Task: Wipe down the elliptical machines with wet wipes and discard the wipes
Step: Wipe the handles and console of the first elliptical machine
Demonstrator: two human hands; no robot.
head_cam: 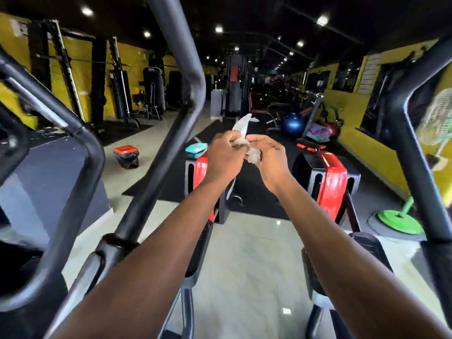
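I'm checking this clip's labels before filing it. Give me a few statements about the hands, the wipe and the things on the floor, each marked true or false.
1. Both the left hand and the right hand hold the white wet wipe. True.
2. The wipe is pressed flat against the grey handlebar. False: it is held in the air between the hands, clear of the bar.
3. A red-lidded bin with a black liner stands on the floor to the left. True.
4. The blue exercise ball sits inside that bin. False: it rests farther back on the right, by the benches.
5. The teal wipe packet lies on the machine's front housing. True.
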